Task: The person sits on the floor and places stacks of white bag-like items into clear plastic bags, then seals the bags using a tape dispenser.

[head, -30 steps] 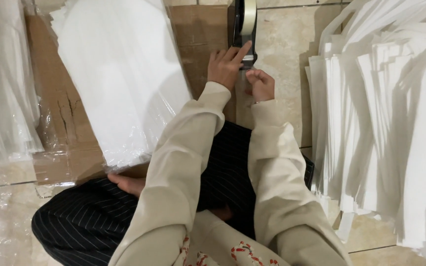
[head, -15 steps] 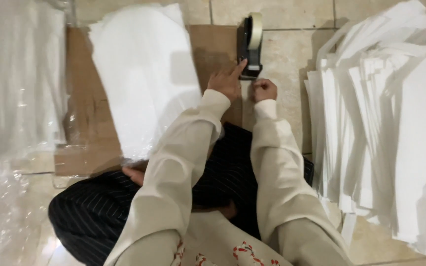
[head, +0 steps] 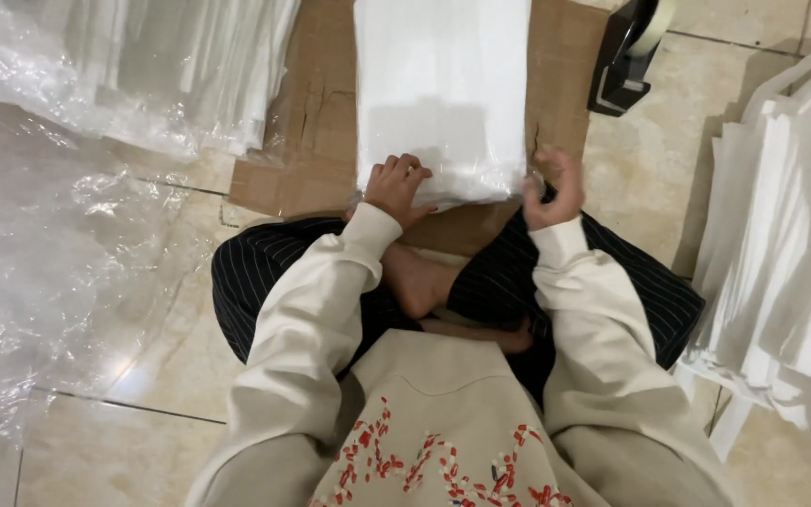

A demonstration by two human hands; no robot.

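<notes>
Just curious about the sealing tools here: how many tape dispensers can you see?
1: a black tape dispenser stands on the floor tiles at the cardboard sheet's far right corner. Others may be hidden out of frame.

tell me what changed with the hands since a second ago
Both hands left the tape dispenser and came back to the white packet: left hand presses its near edge, right hand pinches its near right corner. The dispenser, cardboard and side stacks stayed put.
</notes>
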